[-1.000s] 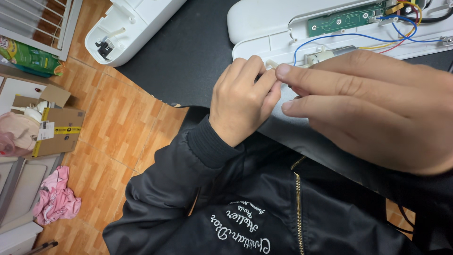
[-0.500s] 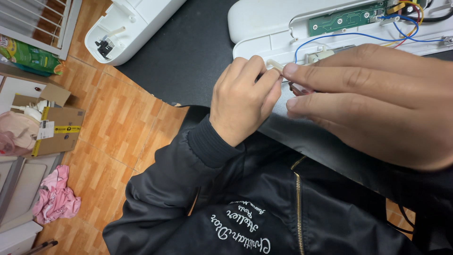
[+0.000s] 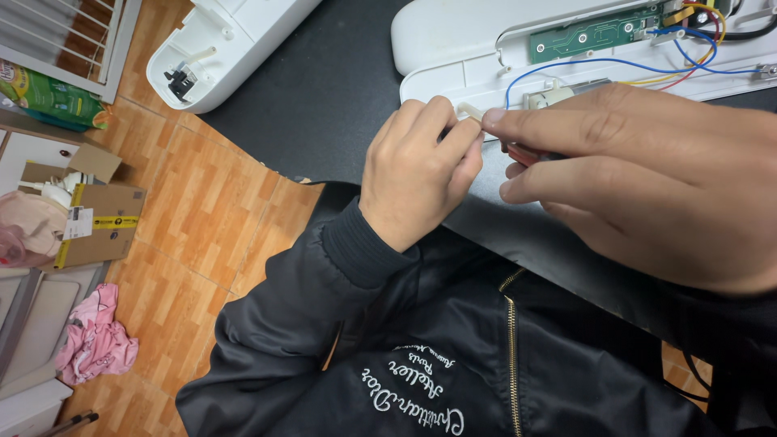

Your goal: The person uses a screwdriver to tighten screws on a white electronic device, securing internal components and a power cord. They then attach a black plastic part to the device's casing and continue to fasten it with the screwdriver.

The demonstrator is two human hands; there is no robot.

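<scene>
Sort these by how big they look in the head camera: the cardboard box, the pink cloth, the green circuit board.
1. cardboard box, largest.
2. pink cloth and green circuit board look about alike. The board is long and thin and nearer the camera, so I won't rank them.

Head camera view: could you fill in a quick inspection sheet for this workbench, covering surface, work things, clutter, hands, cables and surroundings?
Surface: black tabletop.
Job's things: opened white casing with green circuit board; small pale peg pinched between both hands.
Clutter: second white housing at the table edge.
Grippers: left hand curled on the peg; right hand meets it, a red-handled tool partly hidden beneath.
Cables: blue, yellow and red wires run from the board.
Surroundings: wood-pattern floor, cardboard box, pink cloth.
</scene>
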